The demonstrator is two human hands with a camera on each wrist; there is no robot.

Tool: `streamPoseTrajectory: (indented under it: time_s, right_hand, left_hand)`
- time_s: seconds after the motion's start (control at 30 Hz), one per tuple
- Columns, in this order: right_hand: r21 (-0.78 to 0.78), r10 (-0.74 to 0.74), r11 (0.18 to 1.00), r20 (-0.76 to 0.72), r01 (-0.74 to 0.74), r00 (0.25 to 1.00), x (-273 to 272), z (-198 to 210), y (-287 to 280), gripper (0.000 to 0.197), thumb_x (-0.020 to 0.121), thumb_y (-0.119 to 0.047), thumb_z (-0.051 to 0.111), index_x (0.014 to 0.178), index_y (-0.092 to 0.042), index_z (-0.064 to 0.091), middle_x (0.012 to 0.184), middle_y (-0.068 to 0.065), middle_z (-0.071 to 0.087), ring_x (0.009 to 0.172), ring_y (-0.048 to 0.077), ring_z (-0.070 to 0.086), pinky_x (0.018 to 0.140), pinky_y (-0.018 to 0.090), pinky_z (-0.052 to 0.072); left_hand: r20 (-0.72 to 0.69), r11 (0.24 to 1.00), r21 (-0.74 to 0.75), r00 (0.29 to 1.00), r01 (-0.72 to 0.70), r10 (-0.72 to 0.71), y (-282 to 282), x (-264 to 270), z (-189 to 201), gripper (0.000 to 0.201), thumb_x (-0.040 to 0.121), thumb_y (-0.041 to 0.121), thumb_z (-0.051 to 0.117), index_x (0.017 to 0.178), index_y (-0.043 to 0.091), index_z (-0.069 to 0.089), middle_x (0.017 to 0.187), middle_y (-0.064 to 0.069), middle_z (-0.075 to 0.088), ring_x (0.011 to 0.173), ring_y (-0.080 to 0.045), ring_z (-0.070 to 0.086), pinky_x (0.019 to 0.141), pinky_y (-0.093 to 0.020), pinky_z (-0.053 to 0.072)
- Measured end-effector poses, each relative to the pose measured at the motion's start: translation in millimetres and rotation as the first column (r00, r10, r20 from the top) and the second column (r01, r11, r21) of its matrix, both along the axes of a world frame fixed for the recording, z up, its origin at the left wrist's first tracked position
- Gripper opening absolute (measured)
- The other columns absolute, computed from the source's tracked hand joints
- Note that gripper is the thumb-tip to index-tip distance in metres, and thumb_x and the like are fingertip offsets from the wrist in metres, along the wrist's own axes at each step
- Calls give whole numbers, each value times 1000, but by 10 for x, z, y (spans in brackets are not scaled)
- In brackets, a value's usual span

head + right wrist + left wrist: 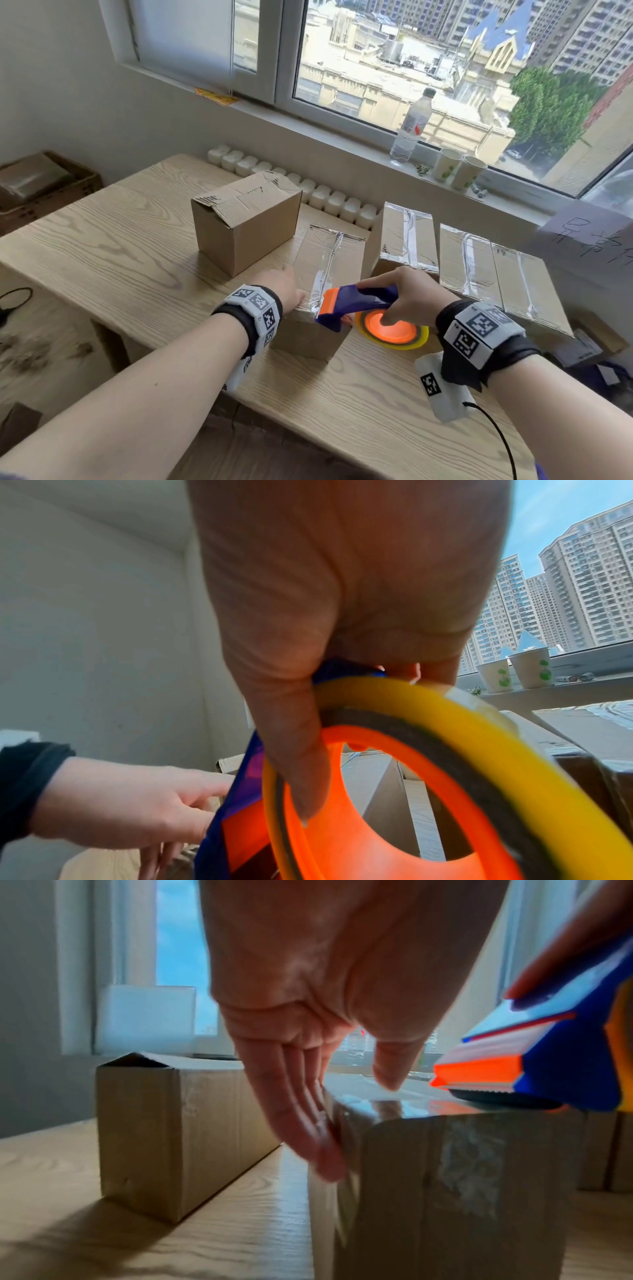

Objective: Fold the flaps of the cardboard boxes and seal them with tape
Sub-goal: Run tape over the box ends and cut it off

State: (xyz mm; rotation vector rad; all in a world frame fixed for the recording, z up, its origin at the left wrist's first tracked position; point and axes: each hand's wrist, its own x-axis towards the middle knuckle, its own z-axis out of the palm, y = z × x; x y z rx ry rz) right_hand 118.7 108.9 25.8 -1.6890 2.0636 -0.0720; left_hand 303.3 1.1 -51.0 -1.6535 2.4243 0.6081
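Note:
A cardboard box (pixel 337 263) with a shiny tape strip along its top seam stands mid-table. My left hand (pixel 291 291) steadies its near left corner: straight fingers (pixel 308 1123) press on the side and the thumb lies on top. My right hand (pixel 407 294) grips a blue and orange tape dispenser (pixel 356 301) with a yellow tape roll (pixel 479 737). Its orange blade end (pixel 479 1072) sits at the top's near edge. An untaped box (pixel 246 219) with loosely folded flaps stands behind to the left.
Three taped boxes (pixel 407 240) (pixel 469 263) (pixel 527 284) line up to the right on the wooden table (pixel 102 246). A water bottle (pixel 411 126) and two paper cups (pixel 459 169) stand on the windowsill. A white radiator (pixel 308 192) runs behind the table. A crate (pixel 44 185) sits far left.

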Motion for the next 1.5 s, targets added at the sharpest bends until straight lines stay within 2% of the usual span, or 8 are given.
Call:
streamPoseTrajectory:
  time_s: [0.13,0.37,0.8,0.93,1.03,1.13,1.3,1.5]
  right_hand:
    - [5,17,1000,9,-17,1000,-18,-9,-15,73,62,-2,73,121,-43,61,101,-9,63,92,13,58,75,23,44]
    - [-15,47,999,33,-47,998,-92,-55,-4,72,63,-2,74,122,-43,61,99,-11,59,92,12,56,75,21,41]
    - [-44,57,998,90,-53,994,-554,-34,256,75,61,-4,77,119,-49,59,99,-10,63,87,10,59,69,20,43]
    - [-52,19,999,112,-13,994,-861,35,514,76,62,0,77,116,-49,59,80,-22,60,66,-9,55,60,7,40]
    - [-46,-24,998,117,30,993,-1083,24,727,77,59,3,77,112,-51,62,82,-23,62,69,-4,57,65,12,43]
    - [-55,-74,995,131,81,989,-1233,3,878,82,59,4,76,96,-66,57,90,-22,65,78,2,61,72,19,48]
    - [5,-41,999,-16,41,999,-1058,-159,786,75,64,-1,74,120,-49,58,83,-16,45,84,11,50,75,23,41]
    - [44,-16,999,-100,20,995,-910,-418,621,75,69,-5,72,124,-53,53,83,-16,36,88,12,44,81,28,44]
  left_hand:
    - [-37,985,168,999,31,-25,52,-187,-145,70,99,36,36,150,30,-12,150,-24,17,126,-38,44,104,-47,37]
    - [-45,976,212,998,56,-47,55,-137,-250,64,97,57,24,147,43,-14,157,-10,-21,145,-34,-12,114,-56,5]
    - [46,985,164,997,60,-68,86,-154,-204,77,84,76,22,144,47,-17,157,-6,-21,146,-33,-8,114,-54,8]
    - [47,982,182,997,58,-68,143,-158,-144,83,81,79,25,144,47,-18,157,-6,-22,145,-33,-9,114,-55,7]
    - [47,982,179,997,52,-61,181,-168,-116,86,80,79,29,144,46,-18,157,-6,-22,145,-34,-10,115,-55,6]
    - [68,981,185,996,51,-64,194,-177,-104,88,79,80,29,144,46,-20,156,-6,-23,145,-33,-11,114,-56,7]
    - [79,983,179,995,51,-66,190,-191,-94,90,77,81,30,144,46,-20,156,-6,-23,145,-33,-10,114,-56,7]
    - [74,980,191,995,50,-65,171,-176,-111,91,77,81,31,143,46,-21,156,-7,-23,145,-33,-11,114,-56,8]
